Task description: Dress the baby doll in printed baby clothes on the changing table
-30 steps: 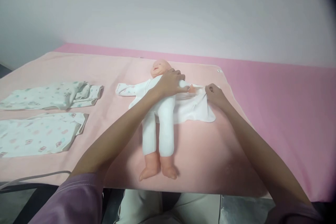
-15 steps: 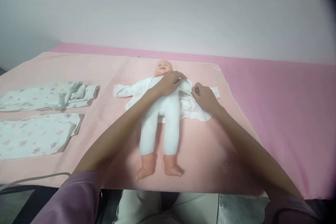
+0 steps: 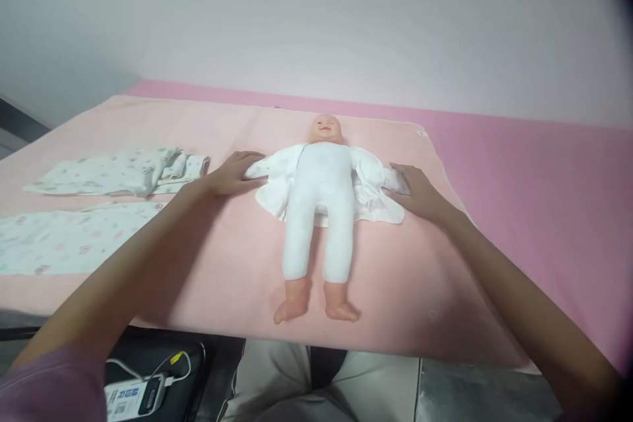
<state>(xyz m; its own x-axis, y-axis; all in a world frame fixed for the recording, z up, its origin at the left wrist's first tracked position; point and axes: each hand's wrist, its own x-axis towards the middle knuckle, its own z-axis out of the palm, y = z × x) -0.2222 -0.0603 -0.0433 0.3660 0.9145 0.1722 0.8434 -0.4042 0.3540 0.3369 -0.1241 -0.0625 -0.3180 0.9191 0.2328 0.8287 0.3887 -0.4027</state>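
A baby doll [image 3: 325, 178] with a white body lies on its back, feet toward me. Its arms are in the sleeves of a small white jacket [image 3: 281, 196], spread open under it with the front unfastened. On the left, my left hand [image 3: 235, 173] holds the end of one sleeve [image 3: 258, 168] between thumb and fingers. My right hand [image 3: 418, 190] is closed round the end of the opposite sleeve [image 3: 394, 179] in the same way. The doll's own hands are hidden.
Two folded printed baby garments, an upper one [image 3: 113, 171] and a lower one [image 3: 74, 237], lie to the left on the pale pink mat [image 3: 237, 264]. A brighter pink cover [image 3: 534, 211] extends to the right. Below the table edge is a white device [image 3: 136, 399] with cables.
Both hands have moved apart from the doll's chest and jacket front to the two sleeve ends. The view has shifted slightly, showing the device below the table.
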